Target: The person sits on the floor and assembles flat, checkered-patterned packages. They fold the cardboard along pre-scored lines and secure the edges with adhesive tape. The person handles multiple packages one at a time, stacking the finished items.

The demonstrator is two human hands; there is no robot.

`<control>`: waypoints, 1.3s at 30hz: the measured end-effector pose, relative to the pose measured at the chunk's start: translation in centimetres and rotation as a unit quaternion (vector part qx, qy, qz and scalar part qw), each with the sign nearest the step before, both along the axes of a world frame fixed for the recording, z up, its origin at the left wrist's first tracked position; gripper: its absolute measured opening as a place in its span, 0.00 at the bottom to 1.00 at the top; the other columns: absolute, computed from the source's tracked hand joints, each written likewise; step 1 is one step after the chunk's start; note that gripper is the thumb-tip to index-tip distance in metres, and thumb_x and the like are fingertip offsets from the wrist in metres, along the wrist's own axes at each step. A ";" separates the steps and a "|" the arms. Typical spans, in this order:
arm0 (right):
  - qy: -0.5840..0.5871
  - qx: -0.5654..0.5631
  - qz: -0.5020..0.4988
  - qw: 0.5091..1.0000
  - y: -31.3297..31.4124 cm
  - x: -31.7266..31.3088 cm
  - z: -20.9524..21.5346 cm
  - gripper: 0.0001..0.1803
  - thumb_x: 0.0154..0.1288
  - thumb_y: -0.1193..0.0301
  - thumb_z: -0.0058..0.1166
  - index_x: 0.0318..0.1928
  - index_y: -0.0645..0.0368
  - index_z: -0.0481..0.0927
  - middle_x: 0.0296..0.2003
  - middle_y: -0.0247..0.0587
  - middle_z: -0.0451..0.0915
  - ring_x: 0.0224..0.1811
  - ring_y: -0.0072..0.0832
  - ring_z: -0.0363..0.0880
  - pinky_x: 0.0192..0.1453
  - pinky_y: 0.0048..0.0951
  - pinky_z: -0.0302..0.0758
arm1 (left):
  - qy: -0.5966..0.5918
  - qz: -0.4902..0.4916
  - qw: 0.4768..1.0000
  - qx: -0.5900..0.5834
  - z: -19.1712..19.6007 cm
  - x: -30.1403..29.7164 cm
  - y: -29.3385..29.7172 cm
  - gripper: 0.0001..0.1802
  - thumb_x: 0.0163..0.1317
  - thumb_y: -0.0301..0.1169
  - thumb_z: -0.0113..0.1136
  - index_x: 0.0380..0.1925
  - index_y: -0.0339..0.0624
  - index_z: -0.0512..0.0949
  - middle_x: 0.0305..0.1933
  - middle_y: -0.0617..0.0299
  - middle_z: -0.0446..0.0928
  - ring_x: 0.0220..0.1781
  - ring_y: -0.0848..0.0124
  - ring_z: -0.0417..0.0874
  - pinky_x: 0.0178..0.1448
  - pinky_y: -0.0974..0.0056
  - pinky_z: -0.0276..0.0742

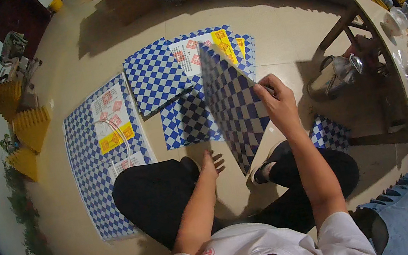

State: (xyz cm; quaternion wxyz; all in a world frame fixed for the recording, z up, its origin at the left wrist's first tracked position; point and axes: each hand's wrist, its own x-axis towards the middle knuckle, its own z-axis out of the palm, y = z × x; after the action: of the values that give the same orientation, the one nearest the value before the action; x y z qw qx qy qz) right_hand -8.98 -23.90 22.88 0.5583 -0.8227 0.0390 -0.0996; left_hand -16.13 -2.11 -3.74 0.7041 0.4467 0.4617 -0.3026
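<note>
The right hand (276, 102), arm reaching forward, is gripping the raised checkered sheet (235, 106) by its edge; the left hand (211, 164) is hanging open beneath it, fingers spread.

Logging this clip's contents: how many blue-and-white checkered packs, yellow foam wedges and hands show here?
Blue-and-white checkered packs: 5 — long pack, flat pack, labelled pack, lower pack, tilted pack gripped by the right hand.
Yellow foam wedges at left: 3.
Hands: 2, with left hand open.
Total: 10.
</note>
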 end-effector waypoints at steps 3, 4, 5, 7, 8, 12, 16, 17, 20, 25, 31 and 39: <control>-0.012 0.037 0.010 0.999 -0.6 -2.6 -0.5 0.10 0.71 0.69 0.57 0.35 0.63 0.76 0.24 0.29 0.71 0.26 0.16 0.63 0.30 0.21 0.61 | 0.000 0.041 0.989 -0.139 -3.1 -1.3 0.6 0.26 0.74 0.52 0.44 0.64 0.50 0.69 0.57 0.61 0.77 0.52 0.59 0.79 0.59 0.51 0.79; -0.011 0.051 0.016 0.999 -0.6 -3.4 -0.7 0.10 0.72 0.68 0.57 0.36 0.62 0.76 0.24 0.29 0.71 0.26 0.15 0.63 0.30 0.21 0.61 | -0.010 0.047 0.990 -0.131 -2.9 -1.5 0.4 0.26 0.74 0.51 0.46 0.63 0.50 0.70 0.57 0.61 0.77 0.52 0.60 0.79 0.59 0.51 0.79; -0.011 0.064 0.022 0.998 -0.7 -4.1 -0.9 0.11 0.72 0.67 0.57 0.36 0.62 0.76 0.24 0.28 0.71 0.26 0.15 0.63 0.30 0.20 0.61 | -0.020 0.053 0.991 -0.122 -2.7 -1.6 0.0 0.25 0.74 0.51 0.48 0.62 0.49 0.70 0.57 0.60 0.77 0.53 0.61 0.79 0.59 0.52 0.79; -0.030 0.069 0.010 0.997 -0.9 -5.3 -2.0 0.11 0.73 0.65 0.57 0.38 0.61 0.77 0.25 0.25 0.71 0.27 0.12 0.62 0.30 0.18 0.59 | -0.026 0.085 0.990 -0.111 -1.5 -1.5 -0.2 0.24 0.72 0.47 0.54 0.62 0.50 0.71 0.62 0.61 0.75 0.58 0.61 0.77 0.63 0.54 0.76; -0.030 0.087 -0.003 0.996 -1.3 -5.5 -3.1 0.11 0.73 0.65 0.57 0.39 0.61 0.77 0.25 0.25 0.71 0.27 0.12 0.62 0.30 0.18 0.59 | -0.069 0.119 0.982 -0.133 -1.4 -1.2 -0.1 0.23 0.72 0.46 0.54 0.63 0.51 0.71 0.63 0.61 0.74 0.61 0.62 0.76 0.65 0.54 0.74; 0.008 0.101 -0.100 0.990 -3.9 -6.8 -6.0 0.11 0.72 0.64 0.58 0.43 0.60 0.79 0.31 0.28 0.77 0.31 0.15 0.69 0.35 0.19 0.66 | -0.196 0.203 0.959 -0.029 0.7 0.5 0.5 0.32 0.73 0.43 0.54 0.72 0.46 0.61 0.77 0.59 0.60 0.75 0.62 0.64 0.76 0.55 0.57; 0.042 0.158 -0.156 0.974 -6.0 -7.1 -14.9 0.15 0.71 0.67 0.57 0.54 0.59 0.78 0.37 0.34 0.81 0.37 0.18 0.76 0.39 0.21 0.71 | -0.325 0.167 0.910 0.197 6.2 3.1 3.6 0.32 0.75 0.42 0.50 0.72 0.39 0.59 0.76 0.52 0.60 0.74 0.60 0.63 0.74 0.57 0.60; 0.058 0.196 -0.147 0.968 -6.2 -7.3 -17.3 0.15 0.72 0.69 0.56 0.55 0.59 0.77 0.35 0.32 0.79 0.36 0.17 0.74 0.36 0.21 0.70 | -0.348 0.145 0.883 0.281 8.0 3.5 3.9 0.28 0.76 0.39 0.48 0.70 0.35 0.61 0.69 0.51 0.67 0.69 0.62 0.69 0.70 0.58 0.65; 0.172 0.275 -0.144 0.935 -5.4 -7.5 -20.0 0.16 0.70 0.71 0.54 0.57 0.56 0.75 0.37 0.30 0.78 0.35 0.18 0.75 0.32 0.21 0.70 | -0.440 0.097 0.843 0.292 13.7 3.3 4.3 0.25 0.77 0.36 0.48 0.68 0.33 0.64 0.62 0.52 0.73 0.63 0.64 0.74 0.66 0.61 0.68; 0.268 0.302 -0.140 0.904 -4.2 -7.9 -21.8 0.14 0.68 0.69 0.55 0.54 0.48 0.75 0.42 0.27 0.77 0.42 0.20 0.76 0.39 0.25 0.73 | -0.505 0.087 0.804 0.302 16.3 2.5 4.5 0.23 0.74 0.32 0.53 0.65 0.34 0.67 0.59 0.57 0.75 0.59 0.68 0.75 0.65 0.64 0.68; 0.155 0.316 -0.087 0.932 -5.7 -7.0 -20.7 0.18 0.64 0.75 0.60 0.55 0.58 0.77 0.42 0.33 0.81 0.45 0.25 0.79 0.53 0.26 0.73 | -0.571 0.076 0.810 0.108 17.0 2.5 5.3 0.21 0.71 0.27 0.56 0.63 0.38 0.69 0.59 0.59 0.75 0.61 0.69 0.73 0.68 0.64 0.64; 0.047 0.267 -0.022 0.962 -7.0 -6.7 -16.2 0.25 0.64 0.77 0.57 0.62 0.60 0.71 0.51 0.40 0.79 0.52 0.30 0.78 0.57 0.31 0.74 | -0.522 0.020 0.852 0.042 11.9 2.2 5.7 0.20 0.70 0.23 0.52 0.61 0.45 0.72 0.56 0.67 0.74 0.57 0.74 0.73 0.62 0.69 0.66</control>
State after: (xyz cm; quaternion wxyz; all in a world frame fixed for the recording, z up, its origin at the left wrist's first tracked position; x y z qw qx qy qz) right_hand -15.71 -30.89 6.65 0.7527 -0.6466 0.1086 -0.0592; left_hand -13.95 3.55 8.20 0.8280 0.5586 0.0479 0.0089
